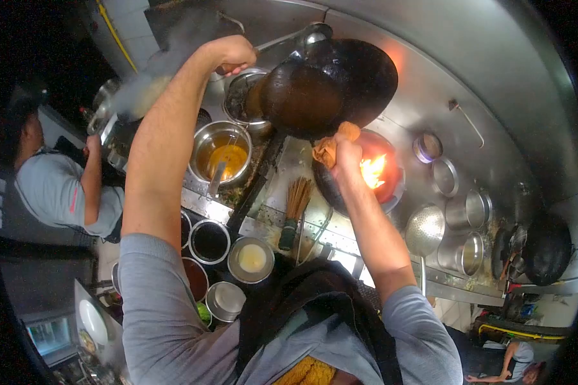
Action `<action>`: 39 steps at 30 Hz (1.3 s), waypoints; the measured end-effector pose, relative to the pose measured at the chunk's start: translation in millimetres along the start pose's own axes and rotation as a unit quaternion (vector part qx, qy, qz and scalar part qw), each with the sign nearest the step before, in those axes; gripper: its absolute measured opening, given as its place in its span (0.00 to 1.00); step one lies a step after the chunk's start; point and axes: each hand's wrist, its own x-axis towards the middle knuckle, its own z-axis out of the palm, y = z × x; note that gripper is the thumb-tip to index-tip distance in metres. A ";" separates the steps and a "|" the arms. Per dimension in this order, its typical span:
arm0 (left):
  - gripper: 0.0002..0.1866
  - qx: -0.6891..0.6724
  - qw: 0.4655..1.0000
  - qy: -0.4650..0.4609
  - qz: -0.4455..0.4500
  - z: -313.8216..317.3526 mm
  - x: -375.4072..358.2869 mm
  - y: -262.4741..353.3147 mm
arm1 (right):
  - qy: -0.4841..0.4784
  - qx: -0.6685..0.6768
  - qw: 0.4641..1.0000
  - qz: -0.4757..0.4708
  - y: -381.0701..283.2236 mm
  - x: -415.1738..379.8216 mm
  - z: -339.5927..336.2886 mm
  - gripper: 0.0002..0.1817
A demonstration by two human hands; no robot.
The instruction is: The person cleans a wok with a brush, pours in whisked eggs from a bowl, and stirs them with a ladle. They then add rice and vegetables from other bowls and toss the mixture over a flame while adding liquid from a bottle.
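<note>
Head view: the left hand [232, 52] has its fingers clamped on the handle of a ladle [277, 43], whose bowl is beside the wok [308, 96]. The wok is tilted, raised above the counter [273, 192] and near the flames [372, 171]. The right hand [348, 154] has its fingers closed around an orange cloth [325, 152] at the wok's near edge. A brush [297, 202] lies nearer the body.
</note>
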 end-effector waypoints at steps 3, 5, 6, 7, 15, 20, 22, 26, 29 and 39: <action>0.05 0.002 1.000 0.007 -0.006 1.0 -6.8 0.4 | 0.005 -0.010 1.000 0.003 3.6 5.4 -0.9 0.14; 0.05 -0.005 1.000 0.018 0.000 -3.4 -7.3 0.3 | -0.014 -0.006 1.000 -0.006 5.7 15.3 1.3 0.15; 0.05 -0.005 1.000 0.021 0.001 -3.4 -8.5 0.7 | -0.016 -0.007 1.000 -0.008 3.0 14.4 4.7 0.15; 0.06 -0.017 0.999 0.029 -0.002 -1.5 -10.1 0.5 | -0.010 -0.021 1.000 -0.011 -0.2 11.9 7.0 0.14; 0.06 -0.038 0.999 0.037 -0.009 2.4 -11.1 -10.9 | 0.003 -0.048 0.998 -0.039 -5.4 4.9 17.0 0.13; 0.06 -0.059 0.997 0.055 -0.008 3.9 -19.7 -12.6 | -0.015 -0.085 0.991 -0.104 2.3 21.3 16.4 0.15; 0.06 -0.070 0.996 0.058 -0.012 6.2 -19.5 -15.2 | 0.003 -0.107 0.988 -0.108 5.8 31.6 17.9 0.15; 0.05 -0.059 0.996 0.072 -0.008 8.0 -15.9 -21.0 | 0.020 -0.176 0.977 -0.119 3.0 36.5 25.3 0.16; 0.05 -0.087 0.992 0.090 -0.013 13.0 -13.7 -26.0 | 0.017 -0.185 0.970 -0.156 7.7 38.9 29.5 0.16; 0.06 -0.104 0.985 0.134 0.004 36.0 -32.2 -23.1 | 0.109 -0.431 0.868 -0.221 7.4 27.5 57.0 0.17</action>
